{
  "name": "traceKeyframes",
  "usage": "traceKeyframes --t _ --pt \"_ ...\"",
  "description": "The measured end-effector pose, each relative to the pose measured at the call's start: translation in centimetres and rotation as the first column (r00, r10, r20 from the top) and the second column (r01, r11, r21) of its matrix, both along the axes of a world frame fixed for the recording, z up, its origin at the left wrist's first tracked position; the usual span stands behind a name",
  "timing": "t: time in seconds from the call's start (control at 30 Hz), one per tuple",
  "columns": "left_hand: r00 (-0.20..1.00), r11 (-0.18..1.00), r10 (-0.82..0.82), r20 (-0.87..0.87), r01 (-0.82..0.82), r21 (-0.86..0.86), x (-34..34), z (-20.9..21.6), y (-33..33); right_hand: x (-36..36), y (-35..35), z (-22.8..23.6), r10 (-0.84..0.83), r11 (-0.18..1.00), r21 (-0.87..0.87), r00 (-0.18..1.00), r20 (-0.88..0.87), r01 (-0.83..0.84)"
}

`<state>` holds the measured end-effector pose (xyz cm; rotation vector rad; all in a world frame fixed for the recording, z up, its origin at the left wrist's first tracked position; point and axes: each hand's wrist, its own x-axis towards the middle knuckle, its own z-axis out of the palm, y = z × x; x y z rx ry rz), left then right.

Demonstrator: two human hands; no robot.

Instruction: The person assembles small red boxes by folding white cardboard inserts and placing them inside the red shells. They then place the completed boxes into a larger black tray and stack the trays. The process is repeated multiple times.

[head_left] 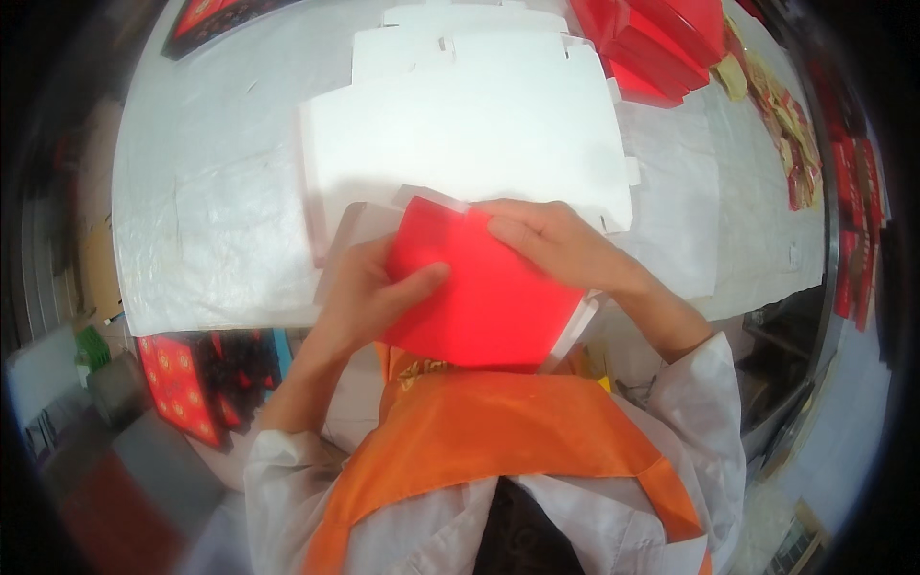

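Between my hands, at the table's front edge, is a red cardboard box piece (pixel 484 297) with pale folded flaps along its sides. My left hand (pixel 374 292) grips its left side, thumb lying on the red face and the other fingers hidden behind. My right hand (pixel 551 240) holds the upper right edge, its thumb on the red face and fingers along the back. Just beyond lies a flat white cardboard blank (pixel 470 129) with slots and tabs along its edges.
Folded red boxes (pixel 661 43) are piled at the far right, with crumpled yellow-and-red wrappers (pixel 776 115) beside them. A dark printed box (pixel 225 19) sits at the far left. White sheeting covers the table (pixel 211 192). Below its left edge stands a red patterned box (pixel 177 383).
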<state>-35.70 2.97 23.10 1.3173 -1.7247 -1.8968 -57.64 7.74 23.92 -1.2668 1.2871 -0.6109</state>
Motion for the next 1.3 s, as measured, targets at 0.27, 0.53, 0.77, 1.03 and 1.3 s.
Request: traceKeyframes --t 0.27,0.53,0.77,1.03,1.3 --pt "0.997 0.996 0.072 -0.012 -0.071 0.047 0.6 0.1 0.1 -0.5 0.4 -0.6 0.028 0.998 0.051 0.999 0.02 -0.029" --pt "0.996 0.994 0.082 -0.041 -0.079 0.079 0.6 0.6 0.0 -0.6 0.6 -0.6 0.01 0.948 -0.307 0.97 -0.242 -0.086" --pt "0.997 0.996 0.079 -0.019 -0.078 0.038 0.3 1.0 -0.1 -0.9 1.7 -1.9 -0.036 0.859 -0.501 0.963 -0.268 -0.108" --pt "0.998 0.995 0.059 -0.031 -0.056 0.076 0.5 0.6 -0.3 -0.7 2.0 -1.8 -0.012 0.913 -0.398 0.972 -0.234 -0.085" --pt "0.997 0.993 0.059 -0.051 -0.053 0.104 0.5 1.3 -0.3 -1.1 2.2 -2.2 0.003 0.858 -0.494 0.963 -0.27 -0.142"
